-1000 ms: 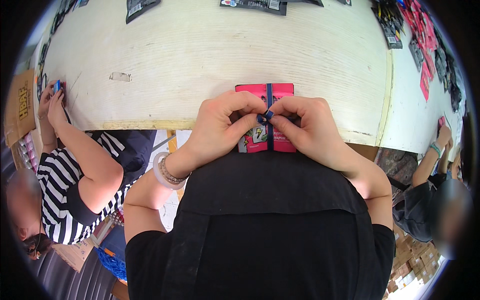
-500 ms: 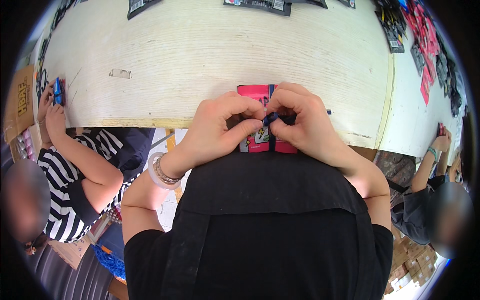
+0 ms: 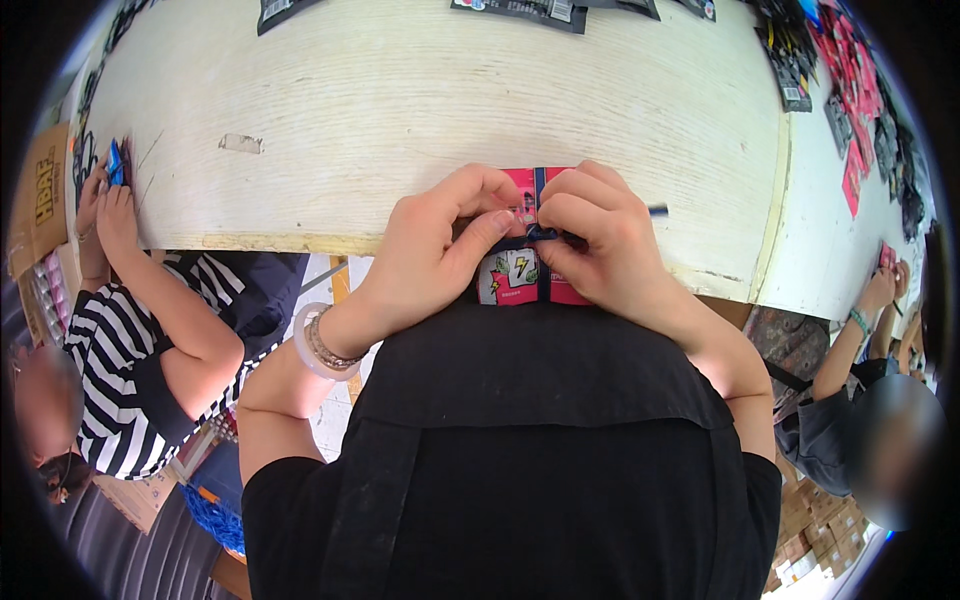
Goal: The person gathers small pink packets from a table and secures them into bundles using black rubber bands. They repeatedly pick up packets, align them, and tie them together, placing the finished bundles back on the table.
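Observation:
A pink packet (image 3: 566, 292) with a lightning-bolt picture stands at the table's near edge against my black apron. Dark navy ribbon (image 3: 543, 284) runs down its front and crosses at a knot in the middle. My left hand (image 3: 432, 245) is closed, thumb and forefinger pinching the ribbon just left of the knot. On the other side my right hand (image 3: 612, 232) has its fingers curled round the ribbon, and a loose end pokes out beyond its knuckles. My fingers cover parts of the packet and of the knot.
Black packets (image 3: 520, 12) lie along the far edge of the pale wooden table (image 3: 330, 120). Pink packets (image 3: 848, 75) and black ones are heaped at far right. A person in stripes (image 3: 150, 370) works at left, another in dark clothes (image 3: 820, 420) at right.
The ribbon's loop at the knot has become smaller and flatter, with ribbon now stretched toward my left hand. My right hand has shifted slightly, its fingers more curled.

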`<action>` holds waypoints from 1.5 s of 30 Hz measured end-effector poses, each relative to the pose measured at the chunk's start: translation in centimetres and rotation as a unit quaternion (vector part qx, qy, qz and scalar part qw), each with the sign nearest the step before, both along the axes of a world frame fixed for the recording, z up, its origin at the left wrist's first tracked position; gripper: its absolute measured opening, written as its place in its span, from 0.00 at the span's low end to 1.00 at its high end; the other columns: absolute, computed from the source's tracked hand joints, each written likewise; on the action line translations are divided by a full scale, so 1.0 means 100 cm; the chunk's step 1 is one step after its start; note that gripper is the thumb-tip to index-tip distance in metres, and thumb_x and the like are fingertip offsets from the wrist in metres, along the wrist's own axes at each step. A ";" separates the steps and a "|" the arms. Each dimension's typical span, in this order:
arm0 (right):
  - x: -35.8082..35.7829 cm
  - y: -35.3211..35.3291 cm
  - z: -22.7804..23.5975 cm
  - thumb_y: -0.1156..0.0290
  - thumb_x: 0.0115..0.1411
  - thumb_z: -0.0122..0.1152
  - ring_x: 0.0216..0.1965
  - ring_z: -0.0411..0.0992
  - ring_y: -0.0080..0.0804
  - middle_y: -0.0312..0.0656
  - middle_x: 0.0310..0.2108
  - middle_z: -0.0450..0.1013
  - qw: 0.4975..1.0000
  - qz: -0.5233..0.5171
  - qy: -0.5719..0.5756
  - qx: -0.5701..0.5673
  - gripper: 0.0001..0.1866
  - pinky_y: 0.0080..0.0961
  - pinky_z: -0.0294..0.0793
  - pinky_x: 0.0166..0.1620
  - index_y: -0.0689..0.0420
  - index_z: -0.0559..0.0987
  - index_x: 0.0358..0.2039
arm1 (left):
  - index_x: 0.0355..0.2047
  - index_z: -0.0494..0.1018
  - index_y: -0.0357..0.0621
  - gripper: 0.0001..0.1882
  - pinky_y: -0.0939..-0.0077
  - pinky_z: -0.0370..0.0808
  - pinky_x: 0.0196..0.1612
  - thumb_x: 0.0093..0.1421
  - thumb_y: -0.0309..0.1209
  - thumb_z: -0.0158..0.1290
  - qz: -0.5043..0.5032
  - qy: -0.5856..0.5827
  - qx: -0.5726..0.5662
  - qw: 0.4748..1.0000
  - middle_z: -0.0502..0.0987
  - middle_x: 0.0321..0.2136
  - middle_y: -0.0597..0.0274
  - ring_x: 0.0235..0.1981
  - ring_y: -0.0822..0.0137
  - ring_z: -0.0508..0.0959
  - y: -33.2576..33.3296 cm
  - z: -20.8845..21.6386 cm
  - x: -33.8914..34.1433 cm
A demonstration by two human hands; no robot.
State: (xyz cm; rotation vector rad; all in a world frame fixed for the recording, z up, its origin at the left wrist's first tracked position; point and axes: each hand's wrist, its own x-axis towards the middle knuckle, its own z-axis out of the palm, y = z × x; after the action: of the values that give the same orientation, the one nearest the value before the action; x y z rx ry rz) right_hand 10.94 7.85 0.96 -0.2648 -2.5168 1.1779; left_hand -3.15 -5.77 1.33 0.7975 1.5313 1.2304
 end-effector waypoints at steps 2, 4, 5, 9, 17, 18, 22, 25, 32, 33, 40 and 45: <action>0.000 -0.001 0.000 0.79 0.37 0.62 0.30 0.68 0.39 0.38 0.25 0.68 1.000 0.004 0.016 0.016 0.11 0.33 0.67 0.35 0.56 0.73 0.25 | 0.36 0.75 0.36 0.06 0.81 0.73 0.31 0.57 0.23 0.54 -0.001 0.028 -0.023 0.999 0.79 0.27 0.57 0.27 0.74 0.78 0.004 0.006 0.000; 0.001 -0.001 0.000 0.79 0.37 0.62 0.30 0.68 0.39 0.39 0.25 0.68 1.000 0.001 0.017 0.023 0.11 0.33 0.68 0.35 0.56 0.73 0.24 | 0.36 0.77 0.36 0.07 0.80 0.73 0.30 0.57 0.23 0.54 -0.029 0.058 -0.019 0.998 0.79 0.27 0.56 0.25 0.73 0.78 0.005 0.009 -0.001; 0.002 -0.002 0.000 0.79 0.37 0.62 0.30 0.68 0.39 0.39 0.25 0.68 0.999 -0.001 0.018 0.026 0.11 0.33 0.68 0.35 0.56 0.73 0.24 | 0.35 0.77 0.36 0.07 0.80 0.73 0.29 0.56 0.23 0.54 -0.043 0.073 -0.018 0.996 0.79 0.27 0.55 0.24 0.72 0.78 0.004 0.010 -0.002; 0.003 -0.002 -0.001 0.79 0.37 0.62 0.30 0.68 0.40 0.40 0.25 0.67 0.999 -0.007 0.026 0.034 0.11 0.34 0.68 0.34 0.56 0.72 0.24 | 0.35 0.78 0.37 0.07 0.81 0.72 0.30 0.55 0.21 0.54 -0.048 0.085 -0.021 0.995 0.78 0.28 0.59 0.26 0.74 0.76 0.007 0.008 0.000; 0.004 -0.002 -0.003 0.78 0.38 0.62 0.29 0.68 0.41 0.41 0.25 0.67 0.998 -0.007 0.039 0.043 0.11 0.34 0.69 0.32 0.57 0.71 0.24 | 0.31 0.77 0.37 0.05 0.77 0.72 0.28 0.52 0.19 0.55 -0.033 0.155 0.006 0.987 0.71 0.30 0.59 0.25 0.67 0.75 0.011 0.010 0.004; 0.003 -0.002 -0.003 0.79 0.38 0.61 0.29 0.68 0.41 0.41 0.25 0.67 0.998 -0.004 0.039 0.043 0.10 0.34 0.69 0.32 0.57 0.71 0.24 | 0.31 0.77 0.37 0.05 0.76 0.72 0.28 0.52 0.19 0.55 -0.026 0.149 0.007 0.989 0.71 0.30 0.58 0.26 0.67 0.75 0.011 0.009 0.004; -0.001 0.000 0.001 0.79 0.40 0.61 0.29 0.68 0.41 0.40 0.26 0.67 0.999 0.016 0.037 0.035 0.10 0.34 0.69 0.33 0.57 0.71 0.24 | 0.31 0.75 0.37 0.04 0.72 0.72 0.29 0.53 0.20 0.53 -0.012 0.169 0.023 0.985 0.71 0.31 0.57 0.26 0.62 0.75 0.010 0.001 0.009; -0.003 0.008 0.001 0.78 0.39 0.61 0.28 0.68 0.39 0.39 0.26 0.67 0.996 0.061 0.033 0.055 0.10 0.33 0.68 0.32 0.57 0.71 0.24 | 0.31 0.71 0.38 0.03 0.69 0.71 0.30 0.54 0.20 0.51 -0.028 0.224 0.040 0.973 0.71 0.31 0.55 0.26 0.59 0.74 0.009 0.002 0.009; 0.023 0.018 -0.004 0.75 0.35 0.60 0.27 0.66 0.35 0.38 0.25 0.67 0.985 0.068 0.085 0.137 0.11 0.29 0.66 0.30 0.57 0.72 0.23 | 0.32 0.64 0.38 0.05 0.66 0.69 0.27 0.56 0.20 0.48 -0.034 0.241 0.009 0.970 0.69 0.27 0.54 0.22 0.59 0.71 -0.013 -0.003 0.002; 0.025 0.017 -0.005 0.75 0.35 0.60 0.27 0.66 0.36 0.38 0.25 0.67 0.986 0.060 0.083 0.133 0.11 0.29 0.66 0.30 0.57 0.72 0.23 | 0.32 0.64 0.38 0.04 0.67 0.69 0.27 0.56 0.20 0.48 -0.028 0.218 -0.012 0.976 0.69 0.25 0.54 0.21 0.60 0.71 -0.014 -0.001 0.004; 0.025 0.014 0.003 0.78 0.40 0.63 0.27 0.68 0.38 0.40 0.25 0.68 0.994 0.033 0.030 0.103 0.10 0.32 0.68 0.29 0.58 0.72 0.25 | 0.34 0.66 0.39 0.05 0.81 0.71 0.31 0.59 0.19 0.50 0.022 0.088 -0.040 0.995 0.75 0.29 0.60 0.26 0.76 0.74 -0.015 -0.003 0.002; 0.025 0.012 -0.003 0.77 0.42 0.65 0.25 0.68 0.38 0.40 0.23 0.67 0.993 0.027 0.035 0.109 0.11 0.30 0.68 0.26 0.58 0.72 0.26 | 0.35 0.67 0.40 0.09 0.83 0.72 0.37 0.56 0.17 0.54 0.024 -0.027 -0.090 0.995 0.76 0.32 0.63 0.33 0.78 0.74 -0.003 0.019 -0.003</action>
State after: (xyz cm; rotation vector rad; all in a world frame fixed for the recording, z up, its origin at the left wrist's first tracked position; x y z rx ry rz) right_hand 13.48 9.05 0.69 -0.0997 -2.5778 0.9032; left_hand -3.48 -6.07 3.22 0.6088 1.5989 1.1213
